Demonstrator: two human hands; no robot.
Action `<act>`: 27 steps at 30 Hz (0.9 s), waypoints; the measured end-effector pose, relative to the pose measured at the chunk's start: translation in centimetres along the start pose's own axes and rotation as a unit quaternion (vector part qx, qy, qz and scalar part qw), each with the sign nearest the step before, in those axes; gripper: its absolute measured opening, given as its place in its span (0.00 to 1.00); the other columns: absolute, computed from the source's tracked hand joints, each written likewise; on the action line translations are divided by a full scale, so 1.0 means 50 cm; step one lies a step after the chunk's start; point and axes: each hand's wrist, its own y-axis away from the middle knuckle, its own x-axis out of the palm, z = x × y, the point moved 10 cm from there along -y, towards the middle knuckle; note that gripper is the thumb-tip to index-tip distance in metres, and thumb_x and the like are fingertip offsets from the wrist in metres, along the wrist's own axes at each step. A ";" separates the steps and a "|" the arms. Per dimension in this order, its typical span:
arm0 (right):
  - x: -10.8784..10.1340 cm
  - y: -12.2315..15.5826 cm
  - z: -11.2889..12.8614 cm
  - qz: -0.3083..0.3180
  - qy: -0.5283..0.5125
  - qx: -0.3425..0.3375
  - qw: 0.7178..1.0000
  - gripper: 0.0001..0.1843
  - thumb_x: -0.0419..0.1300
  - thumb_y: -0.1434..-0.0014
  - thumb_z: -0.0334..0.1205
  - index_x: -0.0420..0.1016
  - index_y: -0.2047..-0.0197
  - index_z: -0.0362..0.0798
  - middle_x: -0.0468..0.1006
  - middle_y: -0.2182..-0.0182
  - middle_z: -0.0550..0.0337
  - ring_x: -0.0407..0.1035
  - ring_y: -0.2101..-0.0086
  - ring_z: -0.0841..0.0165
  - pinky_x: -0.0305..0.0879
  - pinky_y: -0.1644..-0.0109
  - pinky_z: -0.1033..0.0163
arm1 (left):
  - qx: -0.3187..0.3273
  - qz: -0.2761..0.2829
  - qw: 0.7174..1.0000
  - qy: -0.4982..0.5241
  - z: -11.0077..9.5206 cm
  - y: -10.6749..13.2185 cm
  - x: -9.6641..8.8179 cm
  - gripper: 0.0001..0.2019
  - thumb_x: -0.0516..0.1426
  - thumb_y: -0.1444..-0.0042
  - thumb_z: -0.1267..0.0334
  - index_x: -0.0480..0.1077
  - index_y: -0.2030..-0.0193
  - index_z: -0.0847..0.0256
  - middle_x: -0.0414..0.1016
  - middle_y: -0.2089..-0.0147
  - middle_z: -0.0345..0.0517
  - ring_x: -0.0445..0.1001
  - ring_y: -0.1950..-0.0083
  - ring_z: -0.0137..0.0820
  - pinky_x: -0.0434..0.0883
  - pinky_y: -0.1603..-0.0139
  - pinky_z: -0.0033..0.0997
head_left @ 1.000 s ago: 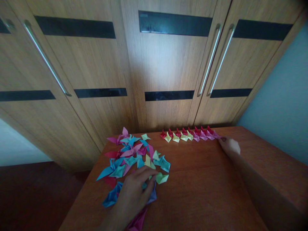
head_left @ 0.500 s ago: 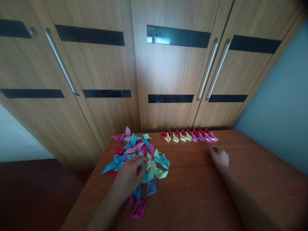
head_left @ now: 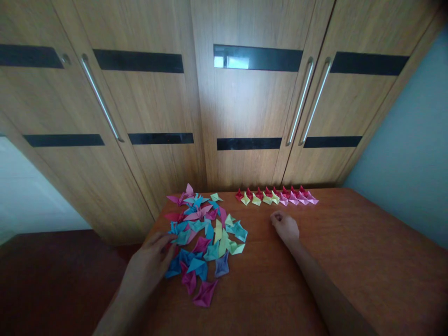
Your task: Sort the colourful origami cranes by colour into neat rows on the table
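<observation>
A loose pile of folded paper cranes [head_left: 212,252] lies on the table, in blue, teal, pink, magenta, red and pale green. My left hand [head_left: 149,261] is at the pile's left edge, its fingers bent and thumb apart, fingertips by a blue-teal crane [head_left: 182,237]. Whether they touch it I cannot tell. To the right of the pile my right hand [head_left: 286,228] rests closed near the table top, with nothing showing in its curled fingers. Behind it stand two rows of paper cranes: red ones [head_left: 259,192] at the back, yellow [head_left: 256,199] and pink ones [head_left: 294,198] in front.
The brown wooden table [head_left: 252,298] reaches back to a wooden wardrobe [head_left: 245,102] with metal handles [head_left: 301,100] and dark strips. A pale wall [head_left: 413,135] bounds the right side. Dark floor [head_left: 52,280] shows beyond the table's left edge.
My left hand has moved left from over the middle of the pile to its left edge, uncovering several cranes. My right hand has moved left, staying closed. The view has shifted slightly.
</observation>
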 end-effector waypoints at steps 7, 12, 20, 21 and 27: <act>0.003 0.005 -0.001 0.012 -0.048 -0.045 0.998 0.10 0.52 0.45 0.45 0.73 0.68 0.52 0.78 0.73 0.63 0.73 0.71 0.68 0.61 0.67 0.67 | 0.012 0.040 0.999 -0.002 0.019 0.052 0.044 0.15 0.48 0.40 0.55 0.74 0.55 0.51 0.74 0.51 0.42 0.76 0.54 0.34 0.73 0.56 0.29; 0.007 0.006 -0.001 0.015 -0.044 -0.047 0.998 0.10 0.53 0.45 0.46 0.73 0.68 0.52 0.78 0.74 0.64 0.72 0.72 0.68 0.61 0.67 0.68 | 0.027 0.070 0.997 0.024 -0.006 0.069 0.089 0.15 0.50 0.41 0.56 0.73 0.53 0.52 0.75 0.50 0.44 0.76 0.54 0.36 0.74 0.55 0.32; 0.006 0.008 0.007 0.026 -0.047 -0.055 0.997 0.10 0.53 0.45 0.44 0.73 0.68 0.52 0.77 0.75 0.64 0.71 0.72 0.69 0.62 0.67 0.68 | 0.051 0.071 0.994 0.066 -0.065 0.053 0.096 0.14 0.50 0.40 0.57 0.71 0.50 0.51 0.75 0.49 0.42 0.75 0.51 0.35 0.73 0.51 0.32; 0.006 0.009 0.006 0.028 -0.048 -0.055 0.997 0.10 0.53 0.45 0.44 0.73 0.68 0.52 0.76 0.75 0.64 0.71 0.72 0.69 0.62 0.66 0.68 | 0.054 0.071 0.994 0.070 -0.067 0.052 0.095 0.14 0.51 0.40 0.57 0.71 0.50 0.51 0.75 0.49 0.41 0.75 0.51 0.35 0.72 0.51 0.32; 0.007 0.011 0.007 0.040 -0.044 -0.051 0.997 0.09 0.53 0.45 0.43 0.73 0.67 0.52 0.76 0.75 0.64 0.71 0.72 0.68 0.62 0.66 0.67 | 0.015 0.046 0.997 0.068 -0.032 0.048 0.053 0.15 0.52 0.42 0.53 0.74 0.54 0.54 0.77 0.52 0.45 0.76 0.54 0.37 0.74 0.55 0.33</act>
